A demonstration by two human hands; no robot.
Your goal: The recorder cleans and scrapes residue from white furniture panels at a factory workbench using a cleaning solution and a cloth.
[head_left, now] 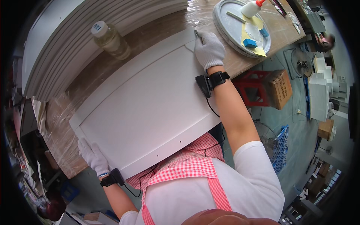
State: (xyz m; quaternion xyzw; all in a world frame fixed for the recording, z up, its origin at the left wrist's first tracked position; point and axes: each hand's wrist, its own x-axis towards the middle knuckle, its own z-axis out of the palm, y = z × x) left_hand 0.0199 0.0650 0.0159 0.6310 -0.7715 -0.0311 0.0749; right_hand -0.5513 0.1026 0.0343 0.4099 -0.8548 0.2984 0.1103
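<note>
A large white cabinet-door panel (146, 101) with a recessed frame groove lies on the plastic-wrapped wooden workbench (67, 112), its near edge against my checked apron. My left hand (92, 155), in a white glove, grips the panel's near left corner. My right hand (209, 48), also gloved, rests on the far right corner and pinches a small grey tool (196, 33) against the groove there. Both wrists carry black bands.
A tall stack of white panels (75, 33) fills the far left of the bench. A clear bottle (110, 39) stands beside it. A round grey tray (240, 28) holds a glue bottle (251, 7), blue blocks and yellow sheets. Red stool (251, 90) and cardboard box (281, 88) sit on the floor at right.
</note>
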